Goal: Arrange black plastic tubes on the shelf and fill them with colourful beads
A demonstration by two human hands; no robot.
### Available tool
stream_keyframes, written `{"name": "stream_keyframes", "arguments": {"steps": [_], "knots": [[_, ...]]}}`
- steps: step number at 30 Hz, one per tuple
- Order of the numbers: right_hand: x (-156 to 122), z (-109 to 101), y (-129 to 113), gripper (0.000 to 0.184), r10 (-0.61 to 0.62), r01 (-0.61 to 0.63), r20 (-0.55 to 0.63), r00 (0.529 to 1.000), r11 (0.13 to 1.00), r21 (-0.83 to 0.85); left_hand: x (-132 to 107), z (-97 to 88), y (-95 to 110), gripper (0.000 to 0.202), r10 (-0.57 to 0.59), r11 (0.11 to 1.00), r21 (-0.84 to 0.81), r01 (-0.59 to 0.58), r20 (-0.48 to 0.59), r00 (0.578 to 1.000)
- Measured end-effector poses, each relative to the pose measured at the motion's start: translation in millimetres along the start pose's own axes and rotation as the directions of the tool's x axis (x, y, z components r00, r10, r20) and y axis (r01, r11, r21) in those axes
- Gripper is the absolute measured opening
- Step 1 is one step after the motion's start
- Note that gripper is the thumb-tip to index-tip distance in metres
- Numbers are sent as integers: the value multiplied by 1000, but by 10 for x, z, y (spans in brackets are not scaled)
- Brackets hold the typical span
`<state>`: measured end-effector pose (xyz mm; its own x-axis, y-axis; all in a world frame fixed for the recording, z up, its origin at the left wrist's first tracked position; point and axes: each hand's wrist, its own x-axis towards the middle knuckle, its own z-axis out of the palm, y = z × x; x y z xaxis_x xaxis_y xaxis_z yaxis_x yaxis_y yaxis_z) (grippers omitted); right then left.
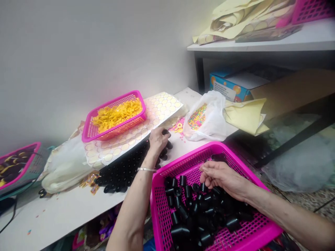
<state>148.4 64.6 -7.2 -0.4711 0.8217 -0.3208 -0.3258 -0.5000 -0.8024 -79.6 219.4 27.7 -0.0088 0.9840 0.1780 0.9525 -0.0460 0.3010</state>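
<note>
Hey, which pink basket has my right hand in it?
The large front basket, holding loose black cylinders: your right hand is inside its rim. The yellow-piece basket, left-edge basket and shelf basket show no hand.

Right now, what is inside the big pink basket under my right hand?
Black parts lie heaped in the basket, some under your right hand. What lies beneath the heap is covered and cannot be seen.

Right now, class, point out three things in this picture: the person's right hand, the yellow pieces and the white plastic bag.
Right hand [222, 177]: head view, on the back of the hand.
Yellow pieces [117, 116]: head view, middle of the pile.
White plastic bag [215, 116]: head view, its plain white side.
</note>
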Motion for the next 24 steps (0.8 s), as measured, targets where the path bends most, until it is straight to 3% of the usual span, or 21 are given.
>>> {"name": "stream_keyframes", "arguments": {"steps": [3,7,13,16,18,19,22,24], "knots": [[-43,-64,7,22,-28,27,-31,999,998,-51,346,79,-40,17,-29,990,138,27,15,999],[-94,-158,15,22,-20,13,-74,997,995,-100,541,242,-104,17,-89,976,202,75,60,994],[-128,-390,-76,24,-73,11,-214,974,960,-279,599,336,-184,21,-125,962,259,87,133,983],[-105,-496,-125,17,-134,20,-219,967,889,-457,488,331,-125,26,-3,946,324,-20,68,998],[-61,-535,-142,12,-202,52,-142,969,728,-684,339,348,-59,33,206,905,370,-213,58,977],[-26,-541,-147,12,-234,79,-76,969,586,-806,249,367,-28,35,315,864,386,-322,84,946],[127,-507,-152,15,-207,157,148,967,30,-987,-7,452,17,35,513,721,411,-558,225,828],[253,-453,-148,17,-109,191,226,968,-262,-946,-110,506,-8,33,529,673,436,-598,281,801]]}}
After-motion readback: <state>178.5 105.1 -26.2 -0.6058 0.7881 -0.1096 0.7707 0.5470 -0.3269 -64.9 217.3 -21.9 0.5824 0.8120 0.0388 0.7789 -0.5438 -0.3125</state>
